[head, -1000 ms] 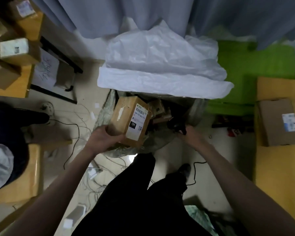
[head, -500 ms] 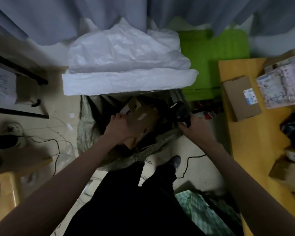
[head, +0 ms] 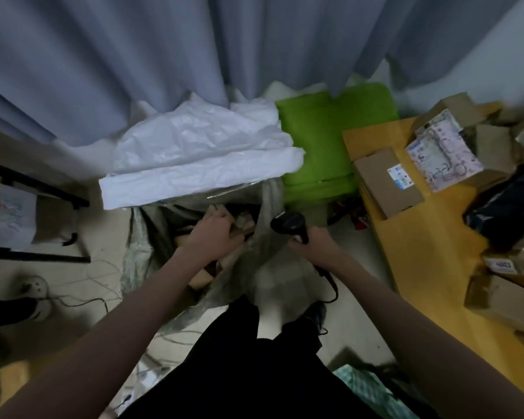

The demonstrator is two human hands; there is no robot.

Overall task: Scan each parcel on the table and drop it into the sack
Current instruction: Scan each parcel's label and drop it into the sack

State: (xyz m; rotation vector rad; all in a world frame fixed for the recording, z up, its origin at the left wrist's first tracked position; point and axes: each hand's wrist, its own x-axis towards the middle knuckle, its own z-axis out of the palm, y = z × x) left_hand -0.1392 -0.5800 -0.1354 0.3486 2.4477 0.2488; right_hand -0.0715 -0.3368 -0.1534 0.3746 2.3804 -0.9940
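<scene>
our left hand (head: 214,237) is down inside the mouth of the sack (head: 140,255), over the brown boxes already dropped there; we cannot tell whether its fingers are curled on a box or just resting, since we see only the back of the hand. our right hand (head: 312,244) has its fingers wrapped round the handle of the black scanner (head: 289,223), held just beside the sack's rim (its cable trails down toward the floor). to the right, the yellow worktop (head: 436,267) carries more parcels: a flat brown parcel (head: 387,186) with a blue-and-white label, a patterned mailer (head: 442,152), a dark bag (head: 505,207) and other boxes. we judge several parcels are in and a good many are left.
</scene>
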